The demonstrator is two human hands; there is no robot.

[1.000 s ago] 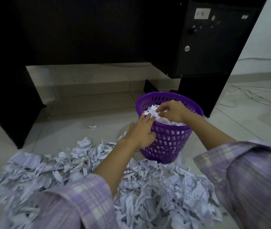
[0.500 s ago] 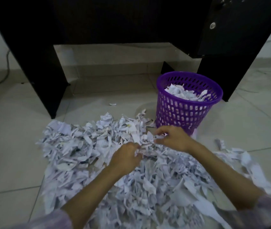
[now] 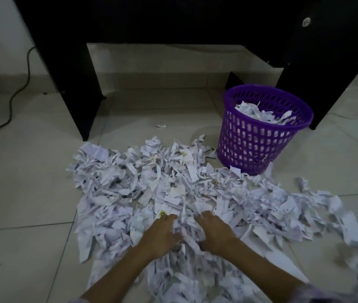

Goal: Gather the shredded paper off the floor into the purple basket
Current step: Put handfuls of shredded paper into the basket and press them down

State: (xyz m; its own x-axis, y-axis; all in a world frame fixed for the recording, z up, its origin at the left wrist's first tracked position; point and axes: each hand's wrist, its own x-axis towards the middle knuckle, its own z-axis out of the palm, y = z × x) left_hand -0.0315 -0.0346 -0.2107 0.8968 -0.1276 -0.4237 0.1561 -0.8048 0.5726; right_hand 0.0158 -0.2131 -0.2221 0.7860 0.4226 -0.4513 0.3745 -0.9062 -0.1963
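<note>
The shredded paper (image 3: 173, 193) was spread widely over the floor, centre to four o'clock. The purple basket (image 3: 258, 145), partly filled, was stood at two o'clock, touching the heap, presumably for short carries. At six o'clock a bunch was cupped between the left hand (image 3: 162, 235) and right hand (image 3: 215, 232), fingers curled inward.

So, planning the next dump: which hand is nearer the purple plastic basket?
Right. The right hand lies in the shredded paper below-left of the purple plastic basket; the left hand lies farther left.
</note>
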